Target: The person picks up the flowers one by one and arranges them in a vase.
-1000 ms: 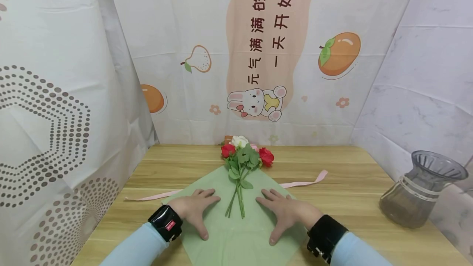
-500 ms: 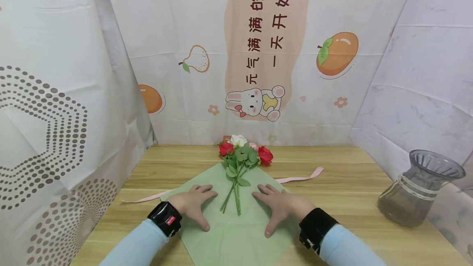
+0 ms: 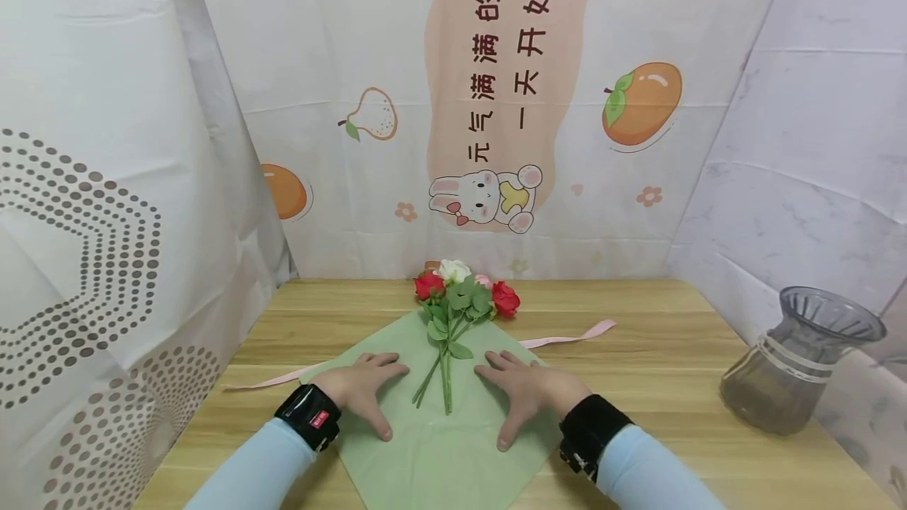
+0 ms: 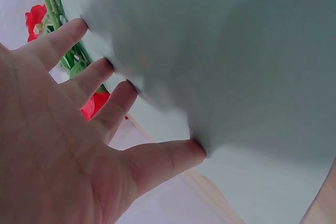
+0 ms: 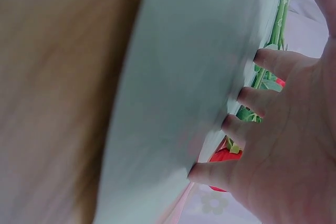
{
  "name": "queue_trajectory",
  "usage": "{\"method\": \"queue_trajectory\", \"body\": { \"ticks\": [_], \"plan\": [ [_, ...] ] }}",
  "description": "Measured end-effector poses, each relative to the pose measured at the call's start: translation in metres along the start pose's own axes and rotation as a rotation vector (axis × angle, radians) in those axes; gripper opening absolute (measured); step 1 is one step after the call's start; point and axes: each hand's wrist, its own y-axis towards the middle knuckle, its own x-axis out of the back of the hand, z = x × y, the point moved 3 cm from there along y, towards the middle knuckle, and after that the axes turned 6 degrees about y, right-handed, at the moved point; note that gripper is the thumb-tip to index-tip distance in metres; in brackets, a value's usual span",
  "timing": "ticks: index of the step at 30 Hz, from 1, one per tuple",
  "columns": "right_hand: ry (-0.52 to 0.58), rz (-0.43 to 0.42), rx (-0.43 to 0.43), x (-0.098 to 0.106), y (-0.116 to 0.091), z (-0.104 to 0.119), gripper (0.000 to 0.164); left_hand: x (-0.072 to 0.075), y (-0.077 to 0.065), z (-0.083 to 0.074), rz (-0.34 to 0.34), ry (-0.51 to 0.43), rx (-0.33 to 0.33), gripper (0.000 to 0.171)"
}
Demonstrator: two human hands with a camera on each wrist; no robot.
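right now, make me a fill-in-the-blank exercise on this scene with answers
The left hand and right hand rest on a sheet coloured ____. In the bouquet, the leftmost and rightmost flowers are both ____. The vase stands on the person's ____ side. The ribbon showing at both sides of the sheet is ____.

Missing words: green; red; right; pink.

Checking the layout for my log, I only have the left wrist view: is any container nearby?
Observer: Yes, a translucent grey vase at the right side of the wooden table.
Operator: What does the right hand touch?
Observer: Its spread fingers rest on the green wrapping paper.
Operator: I make out only red blooms; any other colour?
Observer: Yes, the head view shows a white rose among them.
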Motion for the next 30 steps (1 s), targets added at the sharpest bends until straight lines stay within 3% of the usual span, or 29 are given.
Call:
{"method": "queue_trajectory", "body": {
  "ticks": [30],
  "plan": [
    [-0.053, 0.001, 0.014, -0.01, 0.01, 0.031, 0.121, -0.001, -0.022, 0.025, -0.01, 0.001, 0.017, 0.108]
  ]
}}
